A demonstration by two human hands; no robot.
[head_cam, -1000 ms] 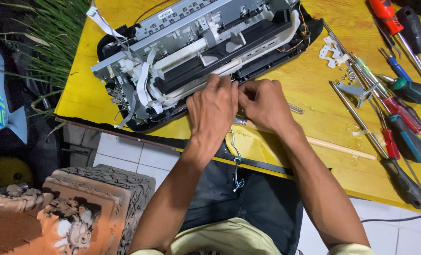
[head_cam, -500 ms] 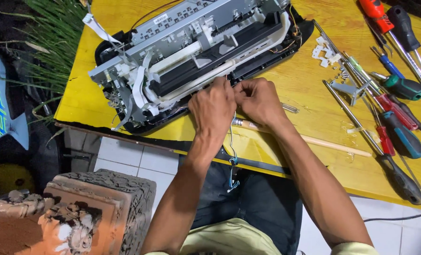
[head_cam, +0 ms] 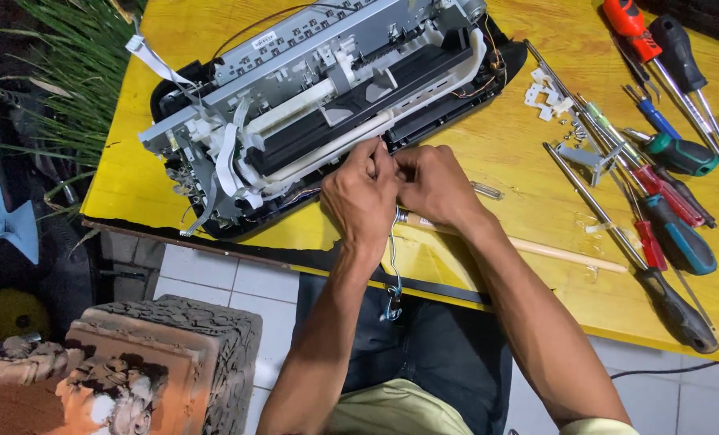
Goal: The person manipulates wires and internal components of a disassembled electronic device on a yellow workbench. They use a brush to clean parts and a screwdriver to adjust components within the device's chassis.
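While the opened inkjet printer (head_cam: 327, 105) lies with its cover off across the far left part of the yellow wooden table (head_cam: 496, 161), both hands meet at its near edge, where the work needs two-handed fine grip. Left hand (head_cam: 363, 197) is closed narrow, fingertips pinched at the white plastic tube (head_cam: 351, 137) that runs along the black base; right hand (head_cam: 433, 187) is likewise closed, fingers curled against the left; what it pinches is hidden. A thin twisted cable (head_cam: 393, 266) hangs from between the hands over the near table edge. The printer shows a grey stamped-metal frame, white moulded parts and a flat ribbon cable (head_cam: 154, 60). Screwdrivers (head_cam: 665, 234) with red, blue and green handles lie along the right edge, within reach, beside small white plastic clips (head_cam: 540, 93). A slim wooden stick (head_cam: 553, 251) lies near the right forearm
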